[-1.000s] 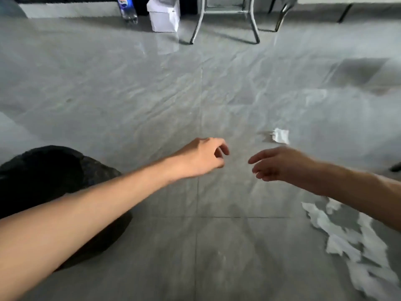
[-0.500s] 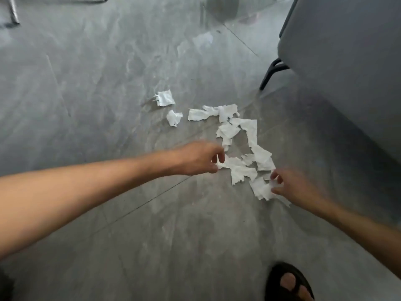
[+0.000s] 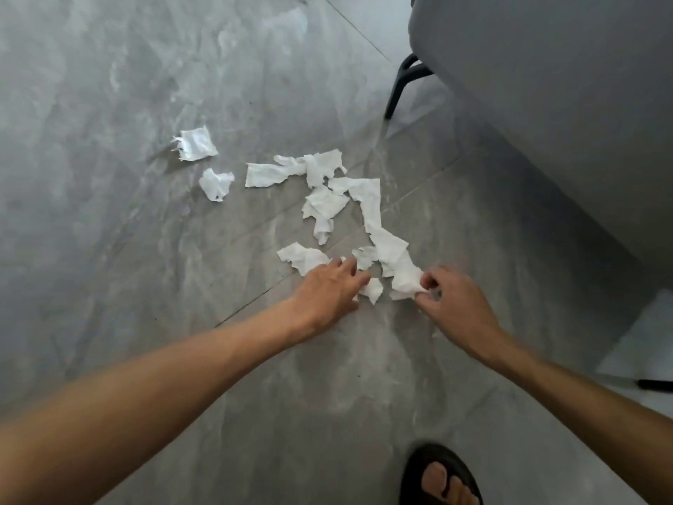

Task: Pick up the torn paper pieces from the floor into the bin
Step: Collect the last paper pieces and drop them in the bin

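Observation:
Several torn white paper pieces (image 3: 371, 209) lie scattered on the grey tiled floor (image 3: 109, 231), with two separate scraps further left, a square one (image 3: 196, 144) and a crumpled one (image 3: 216, 184). My left hand (image 3: 329, 286) rests flat with fingers spread on the near pieces. My right hand (image 3: 455, 304) pinches the edge of a white piece (image 3: 406, 280) between thumb and fingers. No bin is in view.
A grey chair (image 3: 564, 103) with a black leg (image 3: 398, 85) stands at the upper right, close to the papers. A foot in a black sandal (image 3: 439, 477) is at the bottom. A white floor patch (image 3: 644, 340) lies at the right edge.
The view swung from the open floor and dark bin down to the paper pile. Both hands came down onto the near pieces, and the right hand closed on one.

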The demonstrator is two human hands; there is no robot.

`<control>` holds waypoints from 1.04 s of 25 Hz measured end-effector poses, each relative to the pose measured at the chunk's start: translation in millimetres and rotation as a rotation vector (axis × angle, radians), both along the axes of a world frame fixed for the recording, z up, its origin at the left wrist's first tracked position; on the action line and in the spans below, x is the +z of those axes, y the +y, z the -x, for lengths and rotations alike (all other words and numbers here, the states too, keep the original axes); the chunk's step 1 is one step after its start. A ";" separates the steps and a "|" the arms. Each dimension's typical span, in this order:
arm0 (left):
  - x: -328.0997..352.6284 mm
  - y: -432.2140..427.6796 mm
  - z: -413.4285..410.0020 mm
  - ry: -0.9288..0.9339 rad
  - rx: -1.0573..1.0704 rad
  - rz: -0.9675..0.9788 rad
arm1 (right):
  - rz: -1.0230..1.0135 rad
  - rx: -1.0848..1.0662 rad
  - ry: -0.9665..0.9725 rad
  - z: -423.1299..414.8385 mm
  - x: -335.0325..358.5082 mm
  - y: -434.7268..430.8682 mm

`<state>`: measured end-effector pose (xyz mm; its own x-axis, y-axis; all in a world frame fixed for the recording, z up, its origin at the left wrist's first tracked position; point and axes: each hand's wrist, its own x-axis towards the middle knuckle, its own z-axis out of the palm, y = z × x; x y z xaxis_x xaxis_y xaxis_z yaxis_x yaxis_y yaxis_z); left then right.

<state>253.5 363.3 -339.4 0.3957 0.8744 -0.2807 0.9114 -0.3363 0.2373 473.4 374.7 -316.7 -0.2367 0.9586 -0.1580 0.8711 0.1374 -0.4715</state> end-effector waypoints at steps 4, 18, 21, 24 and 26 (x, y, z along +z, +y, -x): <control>-4.4 -8.3 4.2 -0.147 0.009 0.020 | 0.038 0.114 -0.043 -7.6 -8.4 8.9; 13.2 -23.6 68.5 -0.158 0.117 0.080 | 0.369 -0.268 0.483 28.2 -10.3 -4.3; -0.6 -18.9 49.5 -0.086 0.091 0.104 | 0.411 -0.319 0.550 30.9 -4.9 -8.4; -4.4 -13.7 39.3 -0.008 0.074 0.045 | 0.444 -0.327 0.572 31.6 2.3 -9.8; -2.7 -15.2 39.9 0.053 0.044 0.016 | 0.450 -0.336 0.589 31.9 7.3 -12.7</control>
<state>213.6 348.1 -342.1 0.3412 0.8859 -0.3143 0.9366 -0.2920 0.1936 441.5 362.0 -309.4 -0.1122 0.8675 -0.4846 0.4242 -0.3992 -0.8128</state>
